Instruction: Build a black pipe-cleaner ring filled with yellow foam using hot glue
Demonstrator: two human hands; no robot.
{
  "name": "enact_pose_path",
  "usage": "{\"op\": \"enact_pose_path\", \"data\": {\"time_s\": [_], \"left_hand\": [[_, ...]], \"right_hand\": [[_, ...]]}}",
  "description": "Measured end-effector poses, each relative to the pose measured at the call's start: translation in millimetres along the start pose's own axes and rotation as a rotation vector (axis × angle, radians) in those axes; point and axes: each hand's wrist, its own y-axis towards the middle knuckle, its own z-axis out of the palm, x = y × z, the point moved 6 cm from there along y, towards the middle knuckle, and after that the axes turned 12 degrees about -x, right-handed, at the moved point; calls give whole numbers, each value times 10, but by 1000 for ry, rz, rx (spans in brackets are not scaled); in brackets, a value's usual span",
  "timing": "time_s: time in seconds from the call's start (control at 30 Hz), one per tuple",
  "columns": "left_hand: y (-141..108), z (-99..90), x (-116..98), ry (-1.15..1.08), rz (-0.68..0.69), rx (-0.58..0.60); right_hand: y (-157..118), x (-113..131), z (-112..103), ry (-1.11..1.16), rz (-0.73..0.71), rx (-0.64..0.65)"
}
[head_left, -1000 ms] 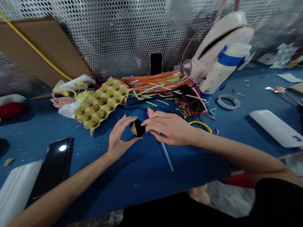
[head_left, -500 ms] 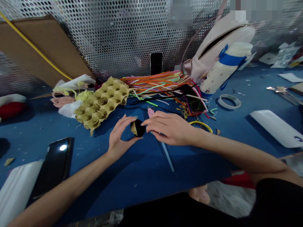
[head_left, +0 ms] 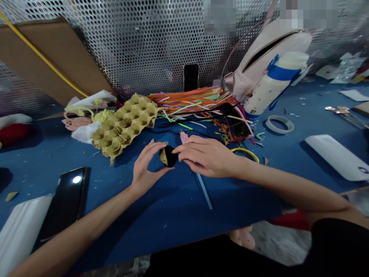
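Note:
Between the thumb and fingers of my left hand (head_left: 147,163) is a small egg-carton cup (head_left: 164,157), closed on from top and bottom. Black fuzzy material, like pipe cleaner, covers its right part, while bare tan cardboard shows on the left. My right hand (head_left: 201,156) has its fingertips pinched at the cup's black right edge. Under that hand lies a pink glue gun (head_left: 183,136), mostly hidden, with a clear glue stick (head_left: 204,192) sticking out towards me. Whether the right palm touches the gun I cannot tell.
Behind my hands lie an egg carton (head_left: 127,123) and a heap of coloured pipe cleaners (head_left: 187,100). A bottle (head_left: 273,84) leans by a pale bag (head_left: 276,42). Rightward are a tape roll (head_left: 279,124), yellow ring (head_left: 245,151) and scissors (head_left: 344,110). A phone (head_left: 66,200) lies left.

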Motion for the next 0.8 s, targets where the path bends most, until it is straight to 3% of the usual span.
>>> {"op": "enact_pose_path", "data": {"time_s": [0.8], "left_hand": [[-11, 4, 16, 13, -3, 11]], "right_hand": [[-14, -11, 11, 5, 24, -2]]}}
